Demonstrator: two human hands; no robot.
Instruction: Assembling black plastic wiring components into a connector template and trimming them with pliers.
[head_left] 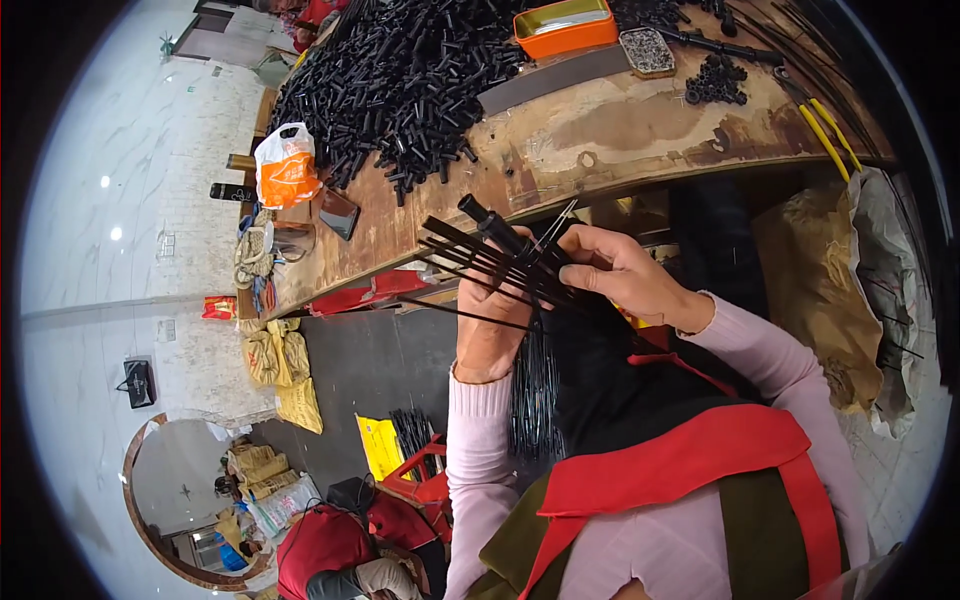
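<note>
Over my lap, close to the table's near edge, both hands work on an umbrella frame [492, 226], a stepped black tube with thin dark ribs fanned around it. My left hand [485, 340] is closed round the ribs from the left, its fingers partly hidden behind them. From the right, my right hand [622, 275] pinches at the hub with thumb and index finger. A few thin silvery rods [556, 226] stick up beside that hand. The exact piece between its fingertips is hidden.
The wooden table [620, 125] bears a heap of black tubes [410, 85], an orange tray [567, 38], a tin of small parts [647, 52], yellow-handled pliers [828, 138] and a plastic bag [287, 170]. A person in red [325, 550] is at the lower left.
</note>
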